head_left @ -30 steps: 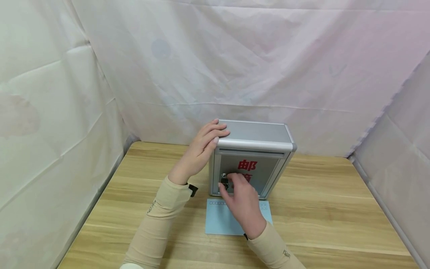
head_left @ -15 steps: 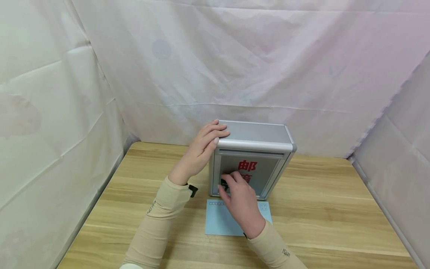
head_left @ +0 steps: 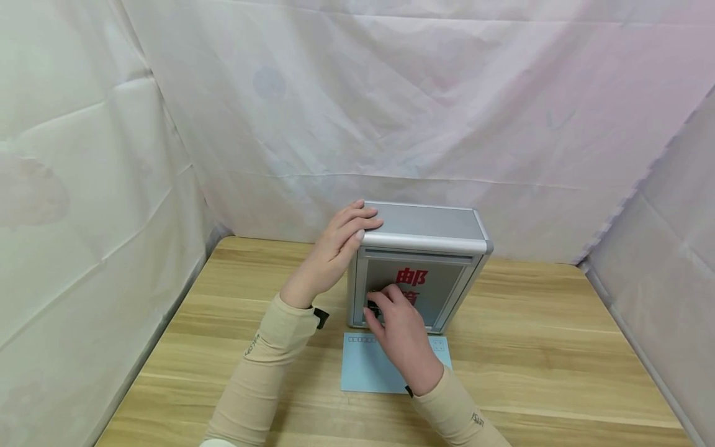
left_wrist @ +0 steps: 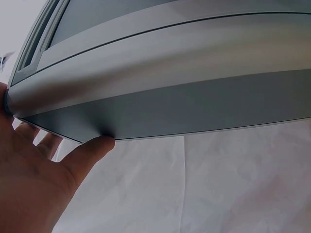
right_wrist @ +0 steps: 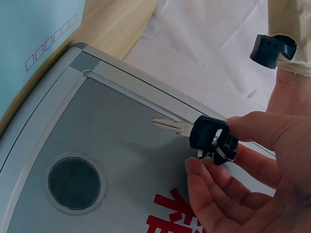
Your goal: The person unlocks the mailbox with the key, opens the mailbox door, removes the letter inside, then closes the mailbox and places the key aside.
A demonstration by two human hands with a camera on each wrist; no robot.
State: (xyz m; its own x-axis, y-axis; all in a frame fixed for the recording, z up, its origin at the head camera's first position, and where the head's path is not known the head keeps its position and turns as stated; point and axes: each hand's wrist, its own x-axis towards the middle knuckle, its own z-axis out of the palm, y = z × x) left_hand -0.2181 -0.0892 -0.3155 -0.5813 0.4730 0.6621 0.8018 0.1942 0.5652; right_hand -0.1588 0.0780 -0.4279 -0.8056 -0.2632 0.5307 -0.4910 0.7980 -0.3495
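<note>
A grey metal mailbox (head_left: 427,222) with red characters on its front panel stands upright on the table. My left hand (head_left: 329,248) rests on its upper left corner, fingers lying over the top. The left wrist view shows a fingertip against the grey top panel (left_wrist: 209,104). At the left side of the front panel, my right hand (head_left: 403,329) pinches a black-headed key (right_wrist: 204,131) between thumb and fingers. A metal blade points outward from the black heads, and a small ring joins them. The lock is hidden behind the fingers. A light blue envelope (head_left: 365,366) lies flat before the mailbox, partly under my right forearm.
The wooden table (head_left: 547,347) extends to both sides of the mailbox. Pale cloth (head_left: 447,93) hangs behind it and along both sides. A round window (right_wrist: 74,182) is set low in the front panel. A slot (head_left: 416,256) runs under the mailbox's top edge.
My right fingers have closed in around the key and now cover the silver lock that showed earlier. The left hand, mailbox and envelope stay in place.
</note>
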